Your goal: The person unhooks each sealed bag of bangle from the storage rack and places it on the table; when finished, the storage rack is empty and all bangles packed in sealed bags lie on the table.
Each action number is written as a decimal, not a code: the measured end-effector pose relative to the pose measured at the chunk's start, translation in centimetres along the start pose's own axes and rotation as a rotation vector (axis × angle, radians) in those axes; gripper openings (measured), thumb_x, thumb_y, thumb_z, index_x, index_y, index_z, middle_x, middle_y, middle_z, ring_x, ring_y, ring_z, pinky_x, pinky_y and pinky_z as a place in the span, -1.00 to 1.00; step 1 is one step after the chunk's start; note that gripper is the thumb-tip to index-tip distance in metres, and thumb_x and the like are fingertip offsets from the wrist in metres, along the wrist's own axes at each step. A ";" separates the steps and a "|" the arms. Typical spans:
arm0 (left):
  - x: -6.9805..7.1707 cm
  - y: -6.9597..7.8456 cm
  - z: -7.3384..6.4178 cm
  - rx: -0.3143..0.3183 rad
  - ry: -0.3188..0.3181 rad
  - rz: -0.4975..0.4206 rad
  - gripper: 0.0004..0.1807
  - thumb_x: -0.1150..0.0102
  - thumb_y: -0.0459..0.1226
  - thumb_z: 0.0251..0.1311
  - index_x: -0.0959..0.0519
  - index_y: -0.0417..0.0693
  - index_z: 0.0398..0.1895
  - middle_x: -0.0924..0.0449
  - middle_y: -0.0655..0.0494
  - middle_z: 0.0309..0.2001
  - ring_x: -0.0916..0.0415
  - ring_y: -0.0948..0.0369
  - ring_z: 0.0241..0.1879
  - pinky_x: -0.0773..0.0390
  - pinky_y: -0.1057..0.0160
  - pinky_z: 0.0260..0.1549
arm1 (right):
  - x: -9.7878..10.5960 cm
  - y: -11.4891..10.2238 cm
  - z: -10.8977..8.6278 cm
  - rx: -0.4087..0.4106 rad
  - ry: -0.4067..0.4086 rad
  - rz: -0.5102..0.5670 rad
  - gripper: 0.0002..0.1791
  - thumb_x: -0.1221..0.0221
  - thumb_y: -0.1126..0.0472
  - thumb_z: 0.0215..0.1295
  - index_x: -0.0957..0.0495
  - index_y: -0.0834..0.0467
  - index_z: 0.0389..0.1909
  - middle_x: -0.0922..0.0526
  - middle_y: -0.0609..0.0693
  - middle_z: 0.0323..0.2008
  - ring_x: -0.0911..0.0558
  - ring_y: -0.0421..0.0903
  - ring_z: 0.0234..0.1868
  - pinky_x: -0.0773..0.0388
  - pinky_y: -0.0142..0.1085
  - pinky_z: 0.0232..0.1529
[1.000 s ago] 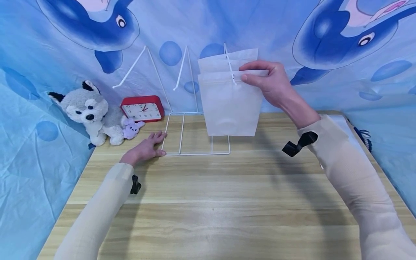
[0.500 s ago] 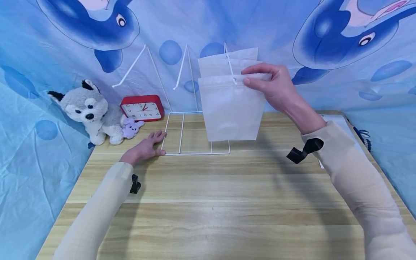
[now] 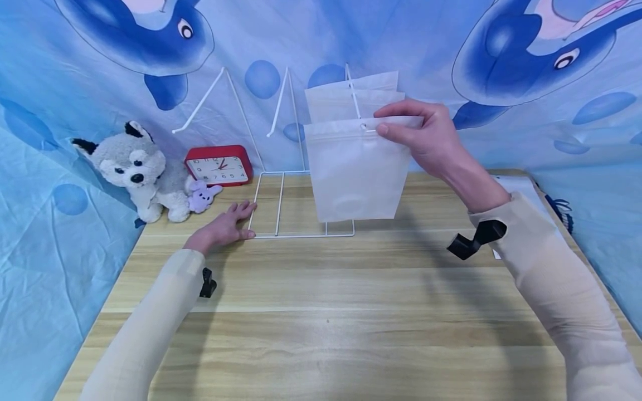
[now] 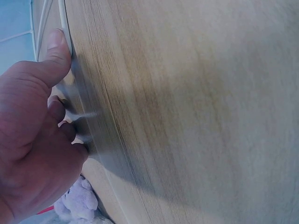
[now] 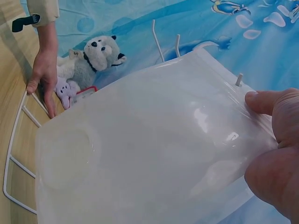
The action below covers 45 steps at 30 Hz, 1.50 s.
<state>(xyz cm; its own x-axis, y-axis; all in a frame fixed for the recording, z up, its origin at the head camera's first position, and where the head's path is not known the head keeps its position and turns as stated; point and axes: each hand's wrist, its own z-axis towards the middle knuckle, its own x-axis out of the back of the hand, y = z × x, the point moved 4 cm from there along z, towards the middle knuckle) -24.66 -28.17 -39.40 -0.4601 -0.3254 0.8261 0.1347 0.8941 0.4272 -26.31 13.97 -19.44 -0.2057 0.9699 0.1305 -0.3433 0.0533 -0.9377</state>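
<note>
A white wire display rack [image 3: 306, 236] stands on the table, with several raised prongs. My left hand [image 3: 223, 227] rests on the table with fingers spread, touching the left side of its base; the thumb lies by the wire [image 4: 65, 28] in the left wrist view. My right hand [image 3: 433, 136] pinches the top right edge of a white translucent zip pouch [image 3: 358, 172] between thumb and fingers. The tip of the right prong [image 5: 239, 79] pokes through the pouch's hole in the right wrist view. Behind it, more white pouches [image 3: 321, 103] hang on the same prong.
At the back left sit a grey husky plush [image 3: 132, 167], a small purple plush rabbit [image 3: 202, 196] and a red alarm clock [image 3: 220, 166]. White sheets [image 3: 524, 189] lie at the table's right edge. A blue dolphin-print cloth [image 3: 401, 44] hangs behind.
My right hand has moved slightly down, right and toward me, sliding the front pouch along the prong to its tip. A wider gap shows before the rear pouches. The left hand stays put.
</note>
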 end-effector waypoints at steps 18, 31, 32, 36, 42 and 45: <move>-0.1 0.0 0.1 -0.019 0.001 -0.008 -0.09 -0.21 -0.10 0.37 0.08 -0.11 0.61 0.31 -0.24 0.58 0.47 -0.32 0.49 0.24 -0.41 0.33 | 0.4 -1.7 -2.0 0.042 -0.009 0.086 -0.81 -0.37 0.43 0.19 -0.77 0.21 -0.18 -0.64 0.10 -0.06 -0.61 -0.07 -0.19 -0.60 -0.37 -0.28; 0.1 -0.1 0.1 -0.001 -0.007 -0.007 -0.09 -0.20 -0.10 0.38 0.10 -0.08 0.62 0.35 -0.22 0.59 0.48 -0.31 0.50 0.25 -0.43 0.32 | 3.9 -0.3 -4.3 0.064 0.013 0.064 -0.81 -0.36 0.45 0.18 -0.77 0.24 -0.18 -0.71 0.03 -0.21 -0.65 -0.13 -0.33 -0.58 -0.42 -0.35; 0.0 -0.1 0.1 -0.001 -0.006 -0.004 -0.09 -0.20 -0.09 0.39 0.10 -0.07 0.62 0.34 -0.22 0.59 0.48 -0.31 0.50 0.25 -0.43 0.32 | 4.3 0.0 -4.5 0.057 0.002 0.101 -0.81 -0.34 0.47 0.19 -0.76 0.27 -0.17 -0.71 0.05 -0.22 -0.66 -0.12 -0.33 -0.60 -0.42 -0.34; 0.1 0.0 -0.1 -0.019 0.006 0.005 -0.10 -0.19 -0.10 0.39 0.09 -0.10 0.61 0.33 -0.23 0.59 0.47 -0.31 0.50 0.24 -0.42 0.33 | 6.0 1.0 -5.4 0.055 -0.036 0.240 -0.80 -0.26 0.56 0.22 -0.70 0.39 -0.14 -0.70 0.13 -0.21 -0.69 -0.05 -0.30 -0.65 -0.36 -0.30; 0.1 0.4 -0.2 -0.055 0.018 0.010 -0.10 -0.20 -0.13 0.39 0.09 -0.17 0.60 0.32 -0.27 0.58 0.46 -0.31 0.50 0.26 -0.40 0.34 | 8.7 2.4 -6.7 0.068 -0.025 0.313 -0.75 -0.10 0.73 0.20 -0.64 0.52 -0.16 -0.70 0.22 -0.23 -0.72 0.00 -0.33 -0.69 -0.29 -0.34; 0.1 0.2 -0.1 -0.051 0.018 0.014 -0.10 -0.20 -0.14 0.39 0.09 -0.17 0.60 0.32 -0.27 0.58 0.46 -0.31 0.50 0.27 -0.39 0.35 | 9.9 2.9 -7.2 0.064 -0.019 0.319 -0.73 -0.07 0.76 0.18 -0.64 0.54 -0.17 -0.70 0.23 -0.23 -0.72 0.00 -0.32 -0.69 -0.29 -0.33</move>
<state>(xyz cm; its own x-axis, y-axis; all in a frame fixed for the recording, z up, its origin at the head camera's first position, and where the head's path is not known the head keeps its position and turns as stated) -24.57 -28.01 -39.22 -0.4420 -0.3193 0.8383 0.1852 0.8819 0.4335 -22.71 25.43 -23.24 -0.3289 0.9307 -0.1599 -0.3154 -0.2678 -0.9104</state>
